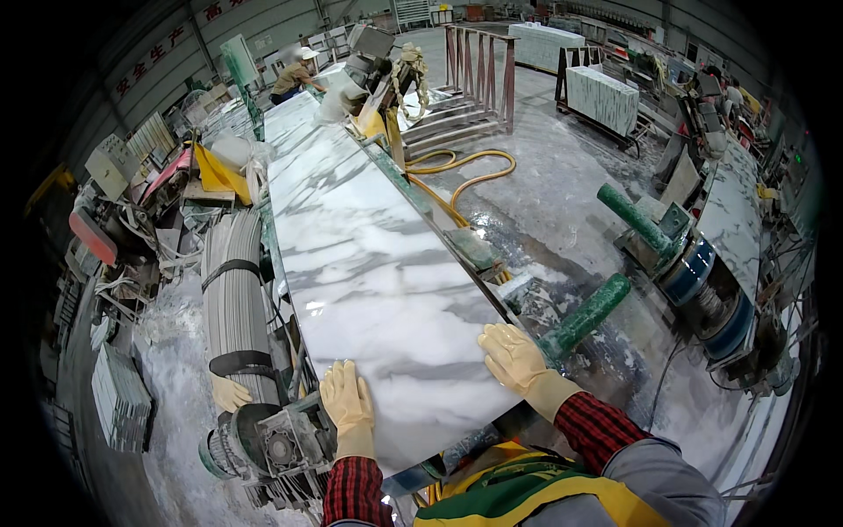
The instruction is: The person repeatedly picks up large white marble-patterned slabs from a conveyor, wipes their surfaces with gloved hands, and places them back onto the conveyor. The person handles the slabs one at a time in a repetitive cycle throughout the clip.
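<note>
A long polished slab of white marble with grey veins (pixel 378 237) stretches away from me on a green-framed conveyor. My left hand (pixel 349 400), in a cream rubber glove, lies on the slab's near left side, fingers forward. Across from it, my right hand (pixel 516 358), gloved the same way, rests at the right edge with its fingers extended over the top face. Neither hand grasps anything that I can see; the thumbs are partly hidden. A loose cream glove (pixel 230 393) lies beside the motor (pixel 277 446), left of my left hand.
Left of the slab runs a strapped, ribbed grey cover (pixel 235 299). A green roller (pixel 584 316) juts out at right, and a yellow hose (pixel 474 176) winds over the wet floor. Farther off are a rack (pixel 479 79), marble blocks (pixel 601 98) and a person (pixel 294 77) by the slab's far end.
</note>
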### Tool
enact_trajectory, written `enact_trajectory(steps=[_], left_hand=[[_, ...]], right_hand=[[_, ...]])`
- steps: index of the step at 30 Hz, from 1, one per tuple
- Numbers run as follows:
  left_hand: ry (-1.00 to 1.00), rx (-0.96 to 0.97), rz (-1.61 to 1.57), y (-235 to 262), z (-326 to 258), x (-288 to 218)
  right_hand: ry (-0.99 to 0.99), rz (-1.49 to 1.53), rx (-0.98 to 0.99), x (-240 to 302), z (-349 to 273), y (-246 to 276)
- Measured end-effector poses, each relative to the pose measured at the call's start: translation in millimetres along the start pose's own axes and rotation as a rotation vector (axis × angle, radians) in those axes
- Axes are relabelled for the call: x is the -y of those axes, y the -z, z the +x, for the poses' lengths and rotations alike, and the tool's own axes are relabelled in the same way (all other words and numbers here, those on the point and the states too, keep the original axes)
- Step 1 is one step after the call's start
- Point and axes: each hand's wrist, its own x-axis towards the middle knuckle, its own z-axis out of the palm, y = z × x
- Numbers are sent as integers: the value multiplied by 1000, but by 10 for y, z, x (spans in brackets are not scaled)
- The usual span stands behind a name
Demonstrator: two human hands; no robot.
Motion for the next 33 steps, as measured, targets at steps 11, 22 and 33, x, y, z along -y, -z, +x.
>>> enact_trajectory(steps=[11,22,33], left_hand=[[-24,-31,-7,-59,-65,50],[-33,-17,-23,7,-98,-1],[52,37,99,113,-170,-116]], right_hand=[[-26,63,34,92,-34,106],[-2,12,-39,131,-70,162],[6,30,-44,125,-125,148]])
